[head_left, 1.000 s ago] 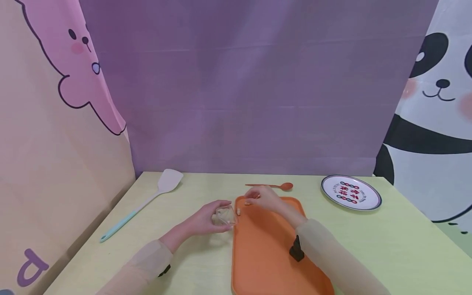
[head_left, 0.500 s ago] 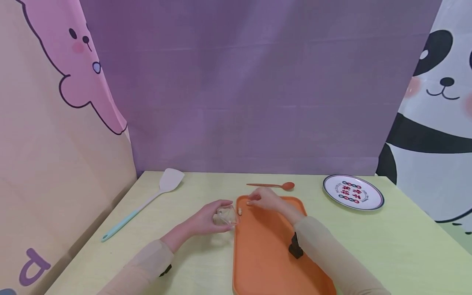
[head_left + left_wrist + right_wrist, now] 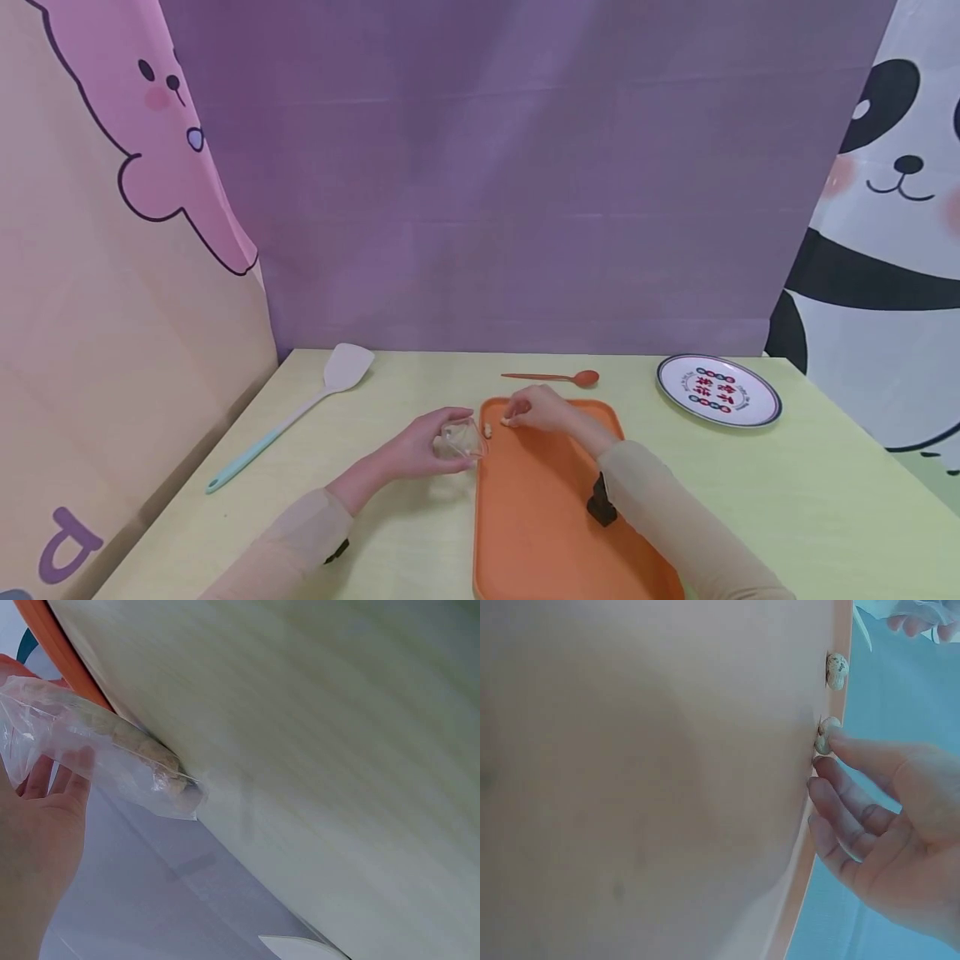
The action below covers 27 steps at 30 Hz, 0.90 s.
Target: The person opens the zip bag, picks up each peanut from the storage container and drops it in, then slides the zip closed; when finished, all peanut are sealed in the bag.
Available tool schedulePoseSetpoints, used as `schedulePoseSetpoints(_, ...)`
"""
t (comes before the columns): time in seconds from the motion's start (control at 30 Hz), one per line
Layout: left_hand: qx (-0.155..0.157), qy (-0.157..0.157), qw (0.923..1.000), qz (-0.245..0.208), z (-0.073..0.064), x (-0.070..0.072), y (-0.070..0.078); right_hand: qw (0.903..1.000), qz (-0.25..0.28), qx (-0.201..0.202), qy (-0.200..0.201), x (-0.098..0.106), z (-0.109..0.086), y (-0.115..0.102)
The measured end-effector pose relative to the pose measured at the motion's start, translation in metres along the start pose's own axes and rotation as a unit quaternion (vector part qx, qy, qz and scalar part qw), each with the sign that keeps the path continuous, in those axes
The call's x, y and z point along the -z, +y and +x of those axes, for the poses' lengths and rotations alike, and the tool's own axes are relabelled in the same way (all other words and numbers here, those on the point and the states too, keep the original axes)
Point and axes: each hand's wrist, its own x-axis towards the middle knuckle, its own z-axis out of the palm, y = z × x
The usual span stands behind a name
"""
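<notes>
My left hand holds a clear plastic bag at the left edge of the orange tray. In the left wrist view, tan contents show through the bag, with my fingers partly behind the film. My right hand is low over the tray's far left corner. Its thumb and index finger pinch an unshelled peanut by the tray's rim, while the other fingers curl loosely alongside. A second peanut lies along the same edge, between the pinched one and the bag.
Behind the tray lies a red spoon. A white plate with red lettering sits at the back right. On the left, a spatula with a pale blue handle lies slantwise. A purple cloth hangs behind the table.
My right hand has shifted slightly toward me over the tray, and the peanut at its fingertips has moved a little the same way. The left hand and bag have stayed almost still.
</notes>
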Motion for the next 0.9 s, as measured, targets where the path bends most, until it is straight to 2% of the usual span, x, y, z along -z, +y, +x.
schedulePoseSetpoints(0.27,0.01,-0.008,0.9999,0.009,0.0,0.001,0.001,0.9998,-0.001,-0.016,-0.007,-0.002,0.0,0.001)
schedulePoseSetpoints(0.47,0.015,-0.01,0.9998,-0.002,-0.001,0.001,0.001,0.9993,-0.017,-0.031,-0.015,-0.002,0.0,0.002)
schedulePoseSetpoints(0.77,0.016,-0.006,0.9998,-0.003,0.0,0.001,0.003,0.9999,0.003,-0.001,0.013,0.002,-0.005,0.003)
schedulePoseSetpoints(0.9,0.005,-0.004,1.0,-0.002,0.0,0.0,0.001,0.9998,0.006,-0.004,0.017,0.006,-0.01,-0.002)
